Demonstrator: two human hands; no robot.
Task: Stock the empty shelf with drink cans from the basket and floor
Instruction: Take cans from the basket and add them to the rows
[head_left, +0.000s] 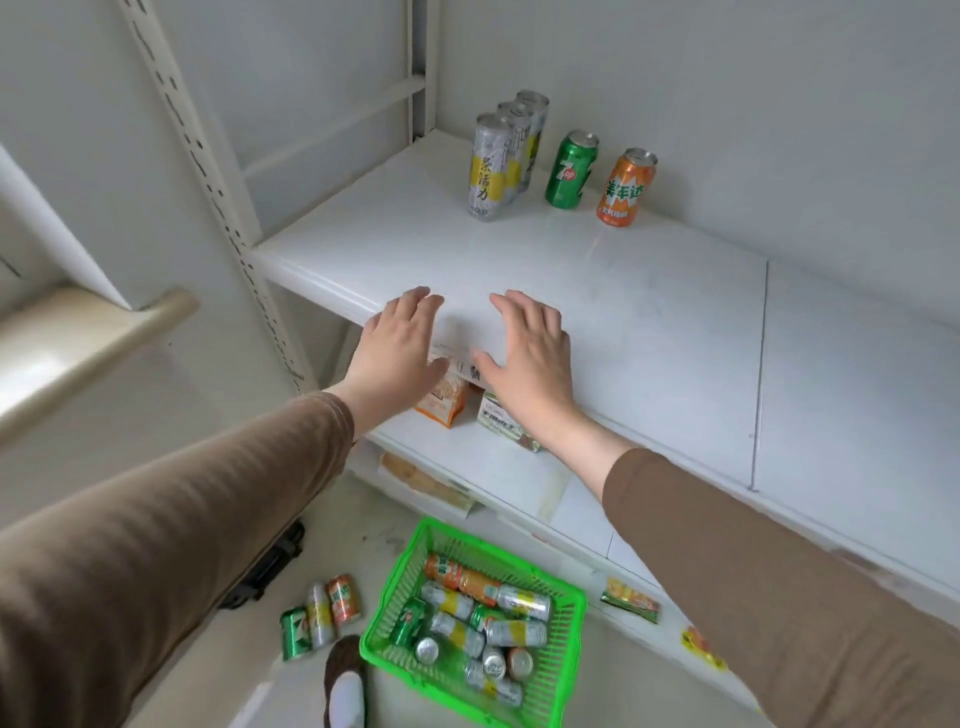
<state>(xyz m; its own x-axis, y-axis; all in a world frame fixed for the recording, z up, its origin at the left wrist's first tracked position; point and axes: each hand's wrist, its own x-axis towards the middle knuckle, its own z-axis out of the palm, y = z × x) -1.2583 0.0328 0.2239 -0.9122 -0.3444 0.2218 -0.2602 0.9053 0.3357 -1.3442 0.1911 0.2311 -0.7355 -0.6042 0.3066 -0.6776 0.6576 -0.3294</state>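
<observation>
We have five cans on the shelf (649, 322); many remain in the green basket (395, 577), three on the floor. Our left hand (397, 345) and right hand (527, 353) are open, holding nothing.

Cans (571, 161) at shelf (649, 312) back; basket (566, 639) on floor below, three cans (320, 616) left of it.
</observation>
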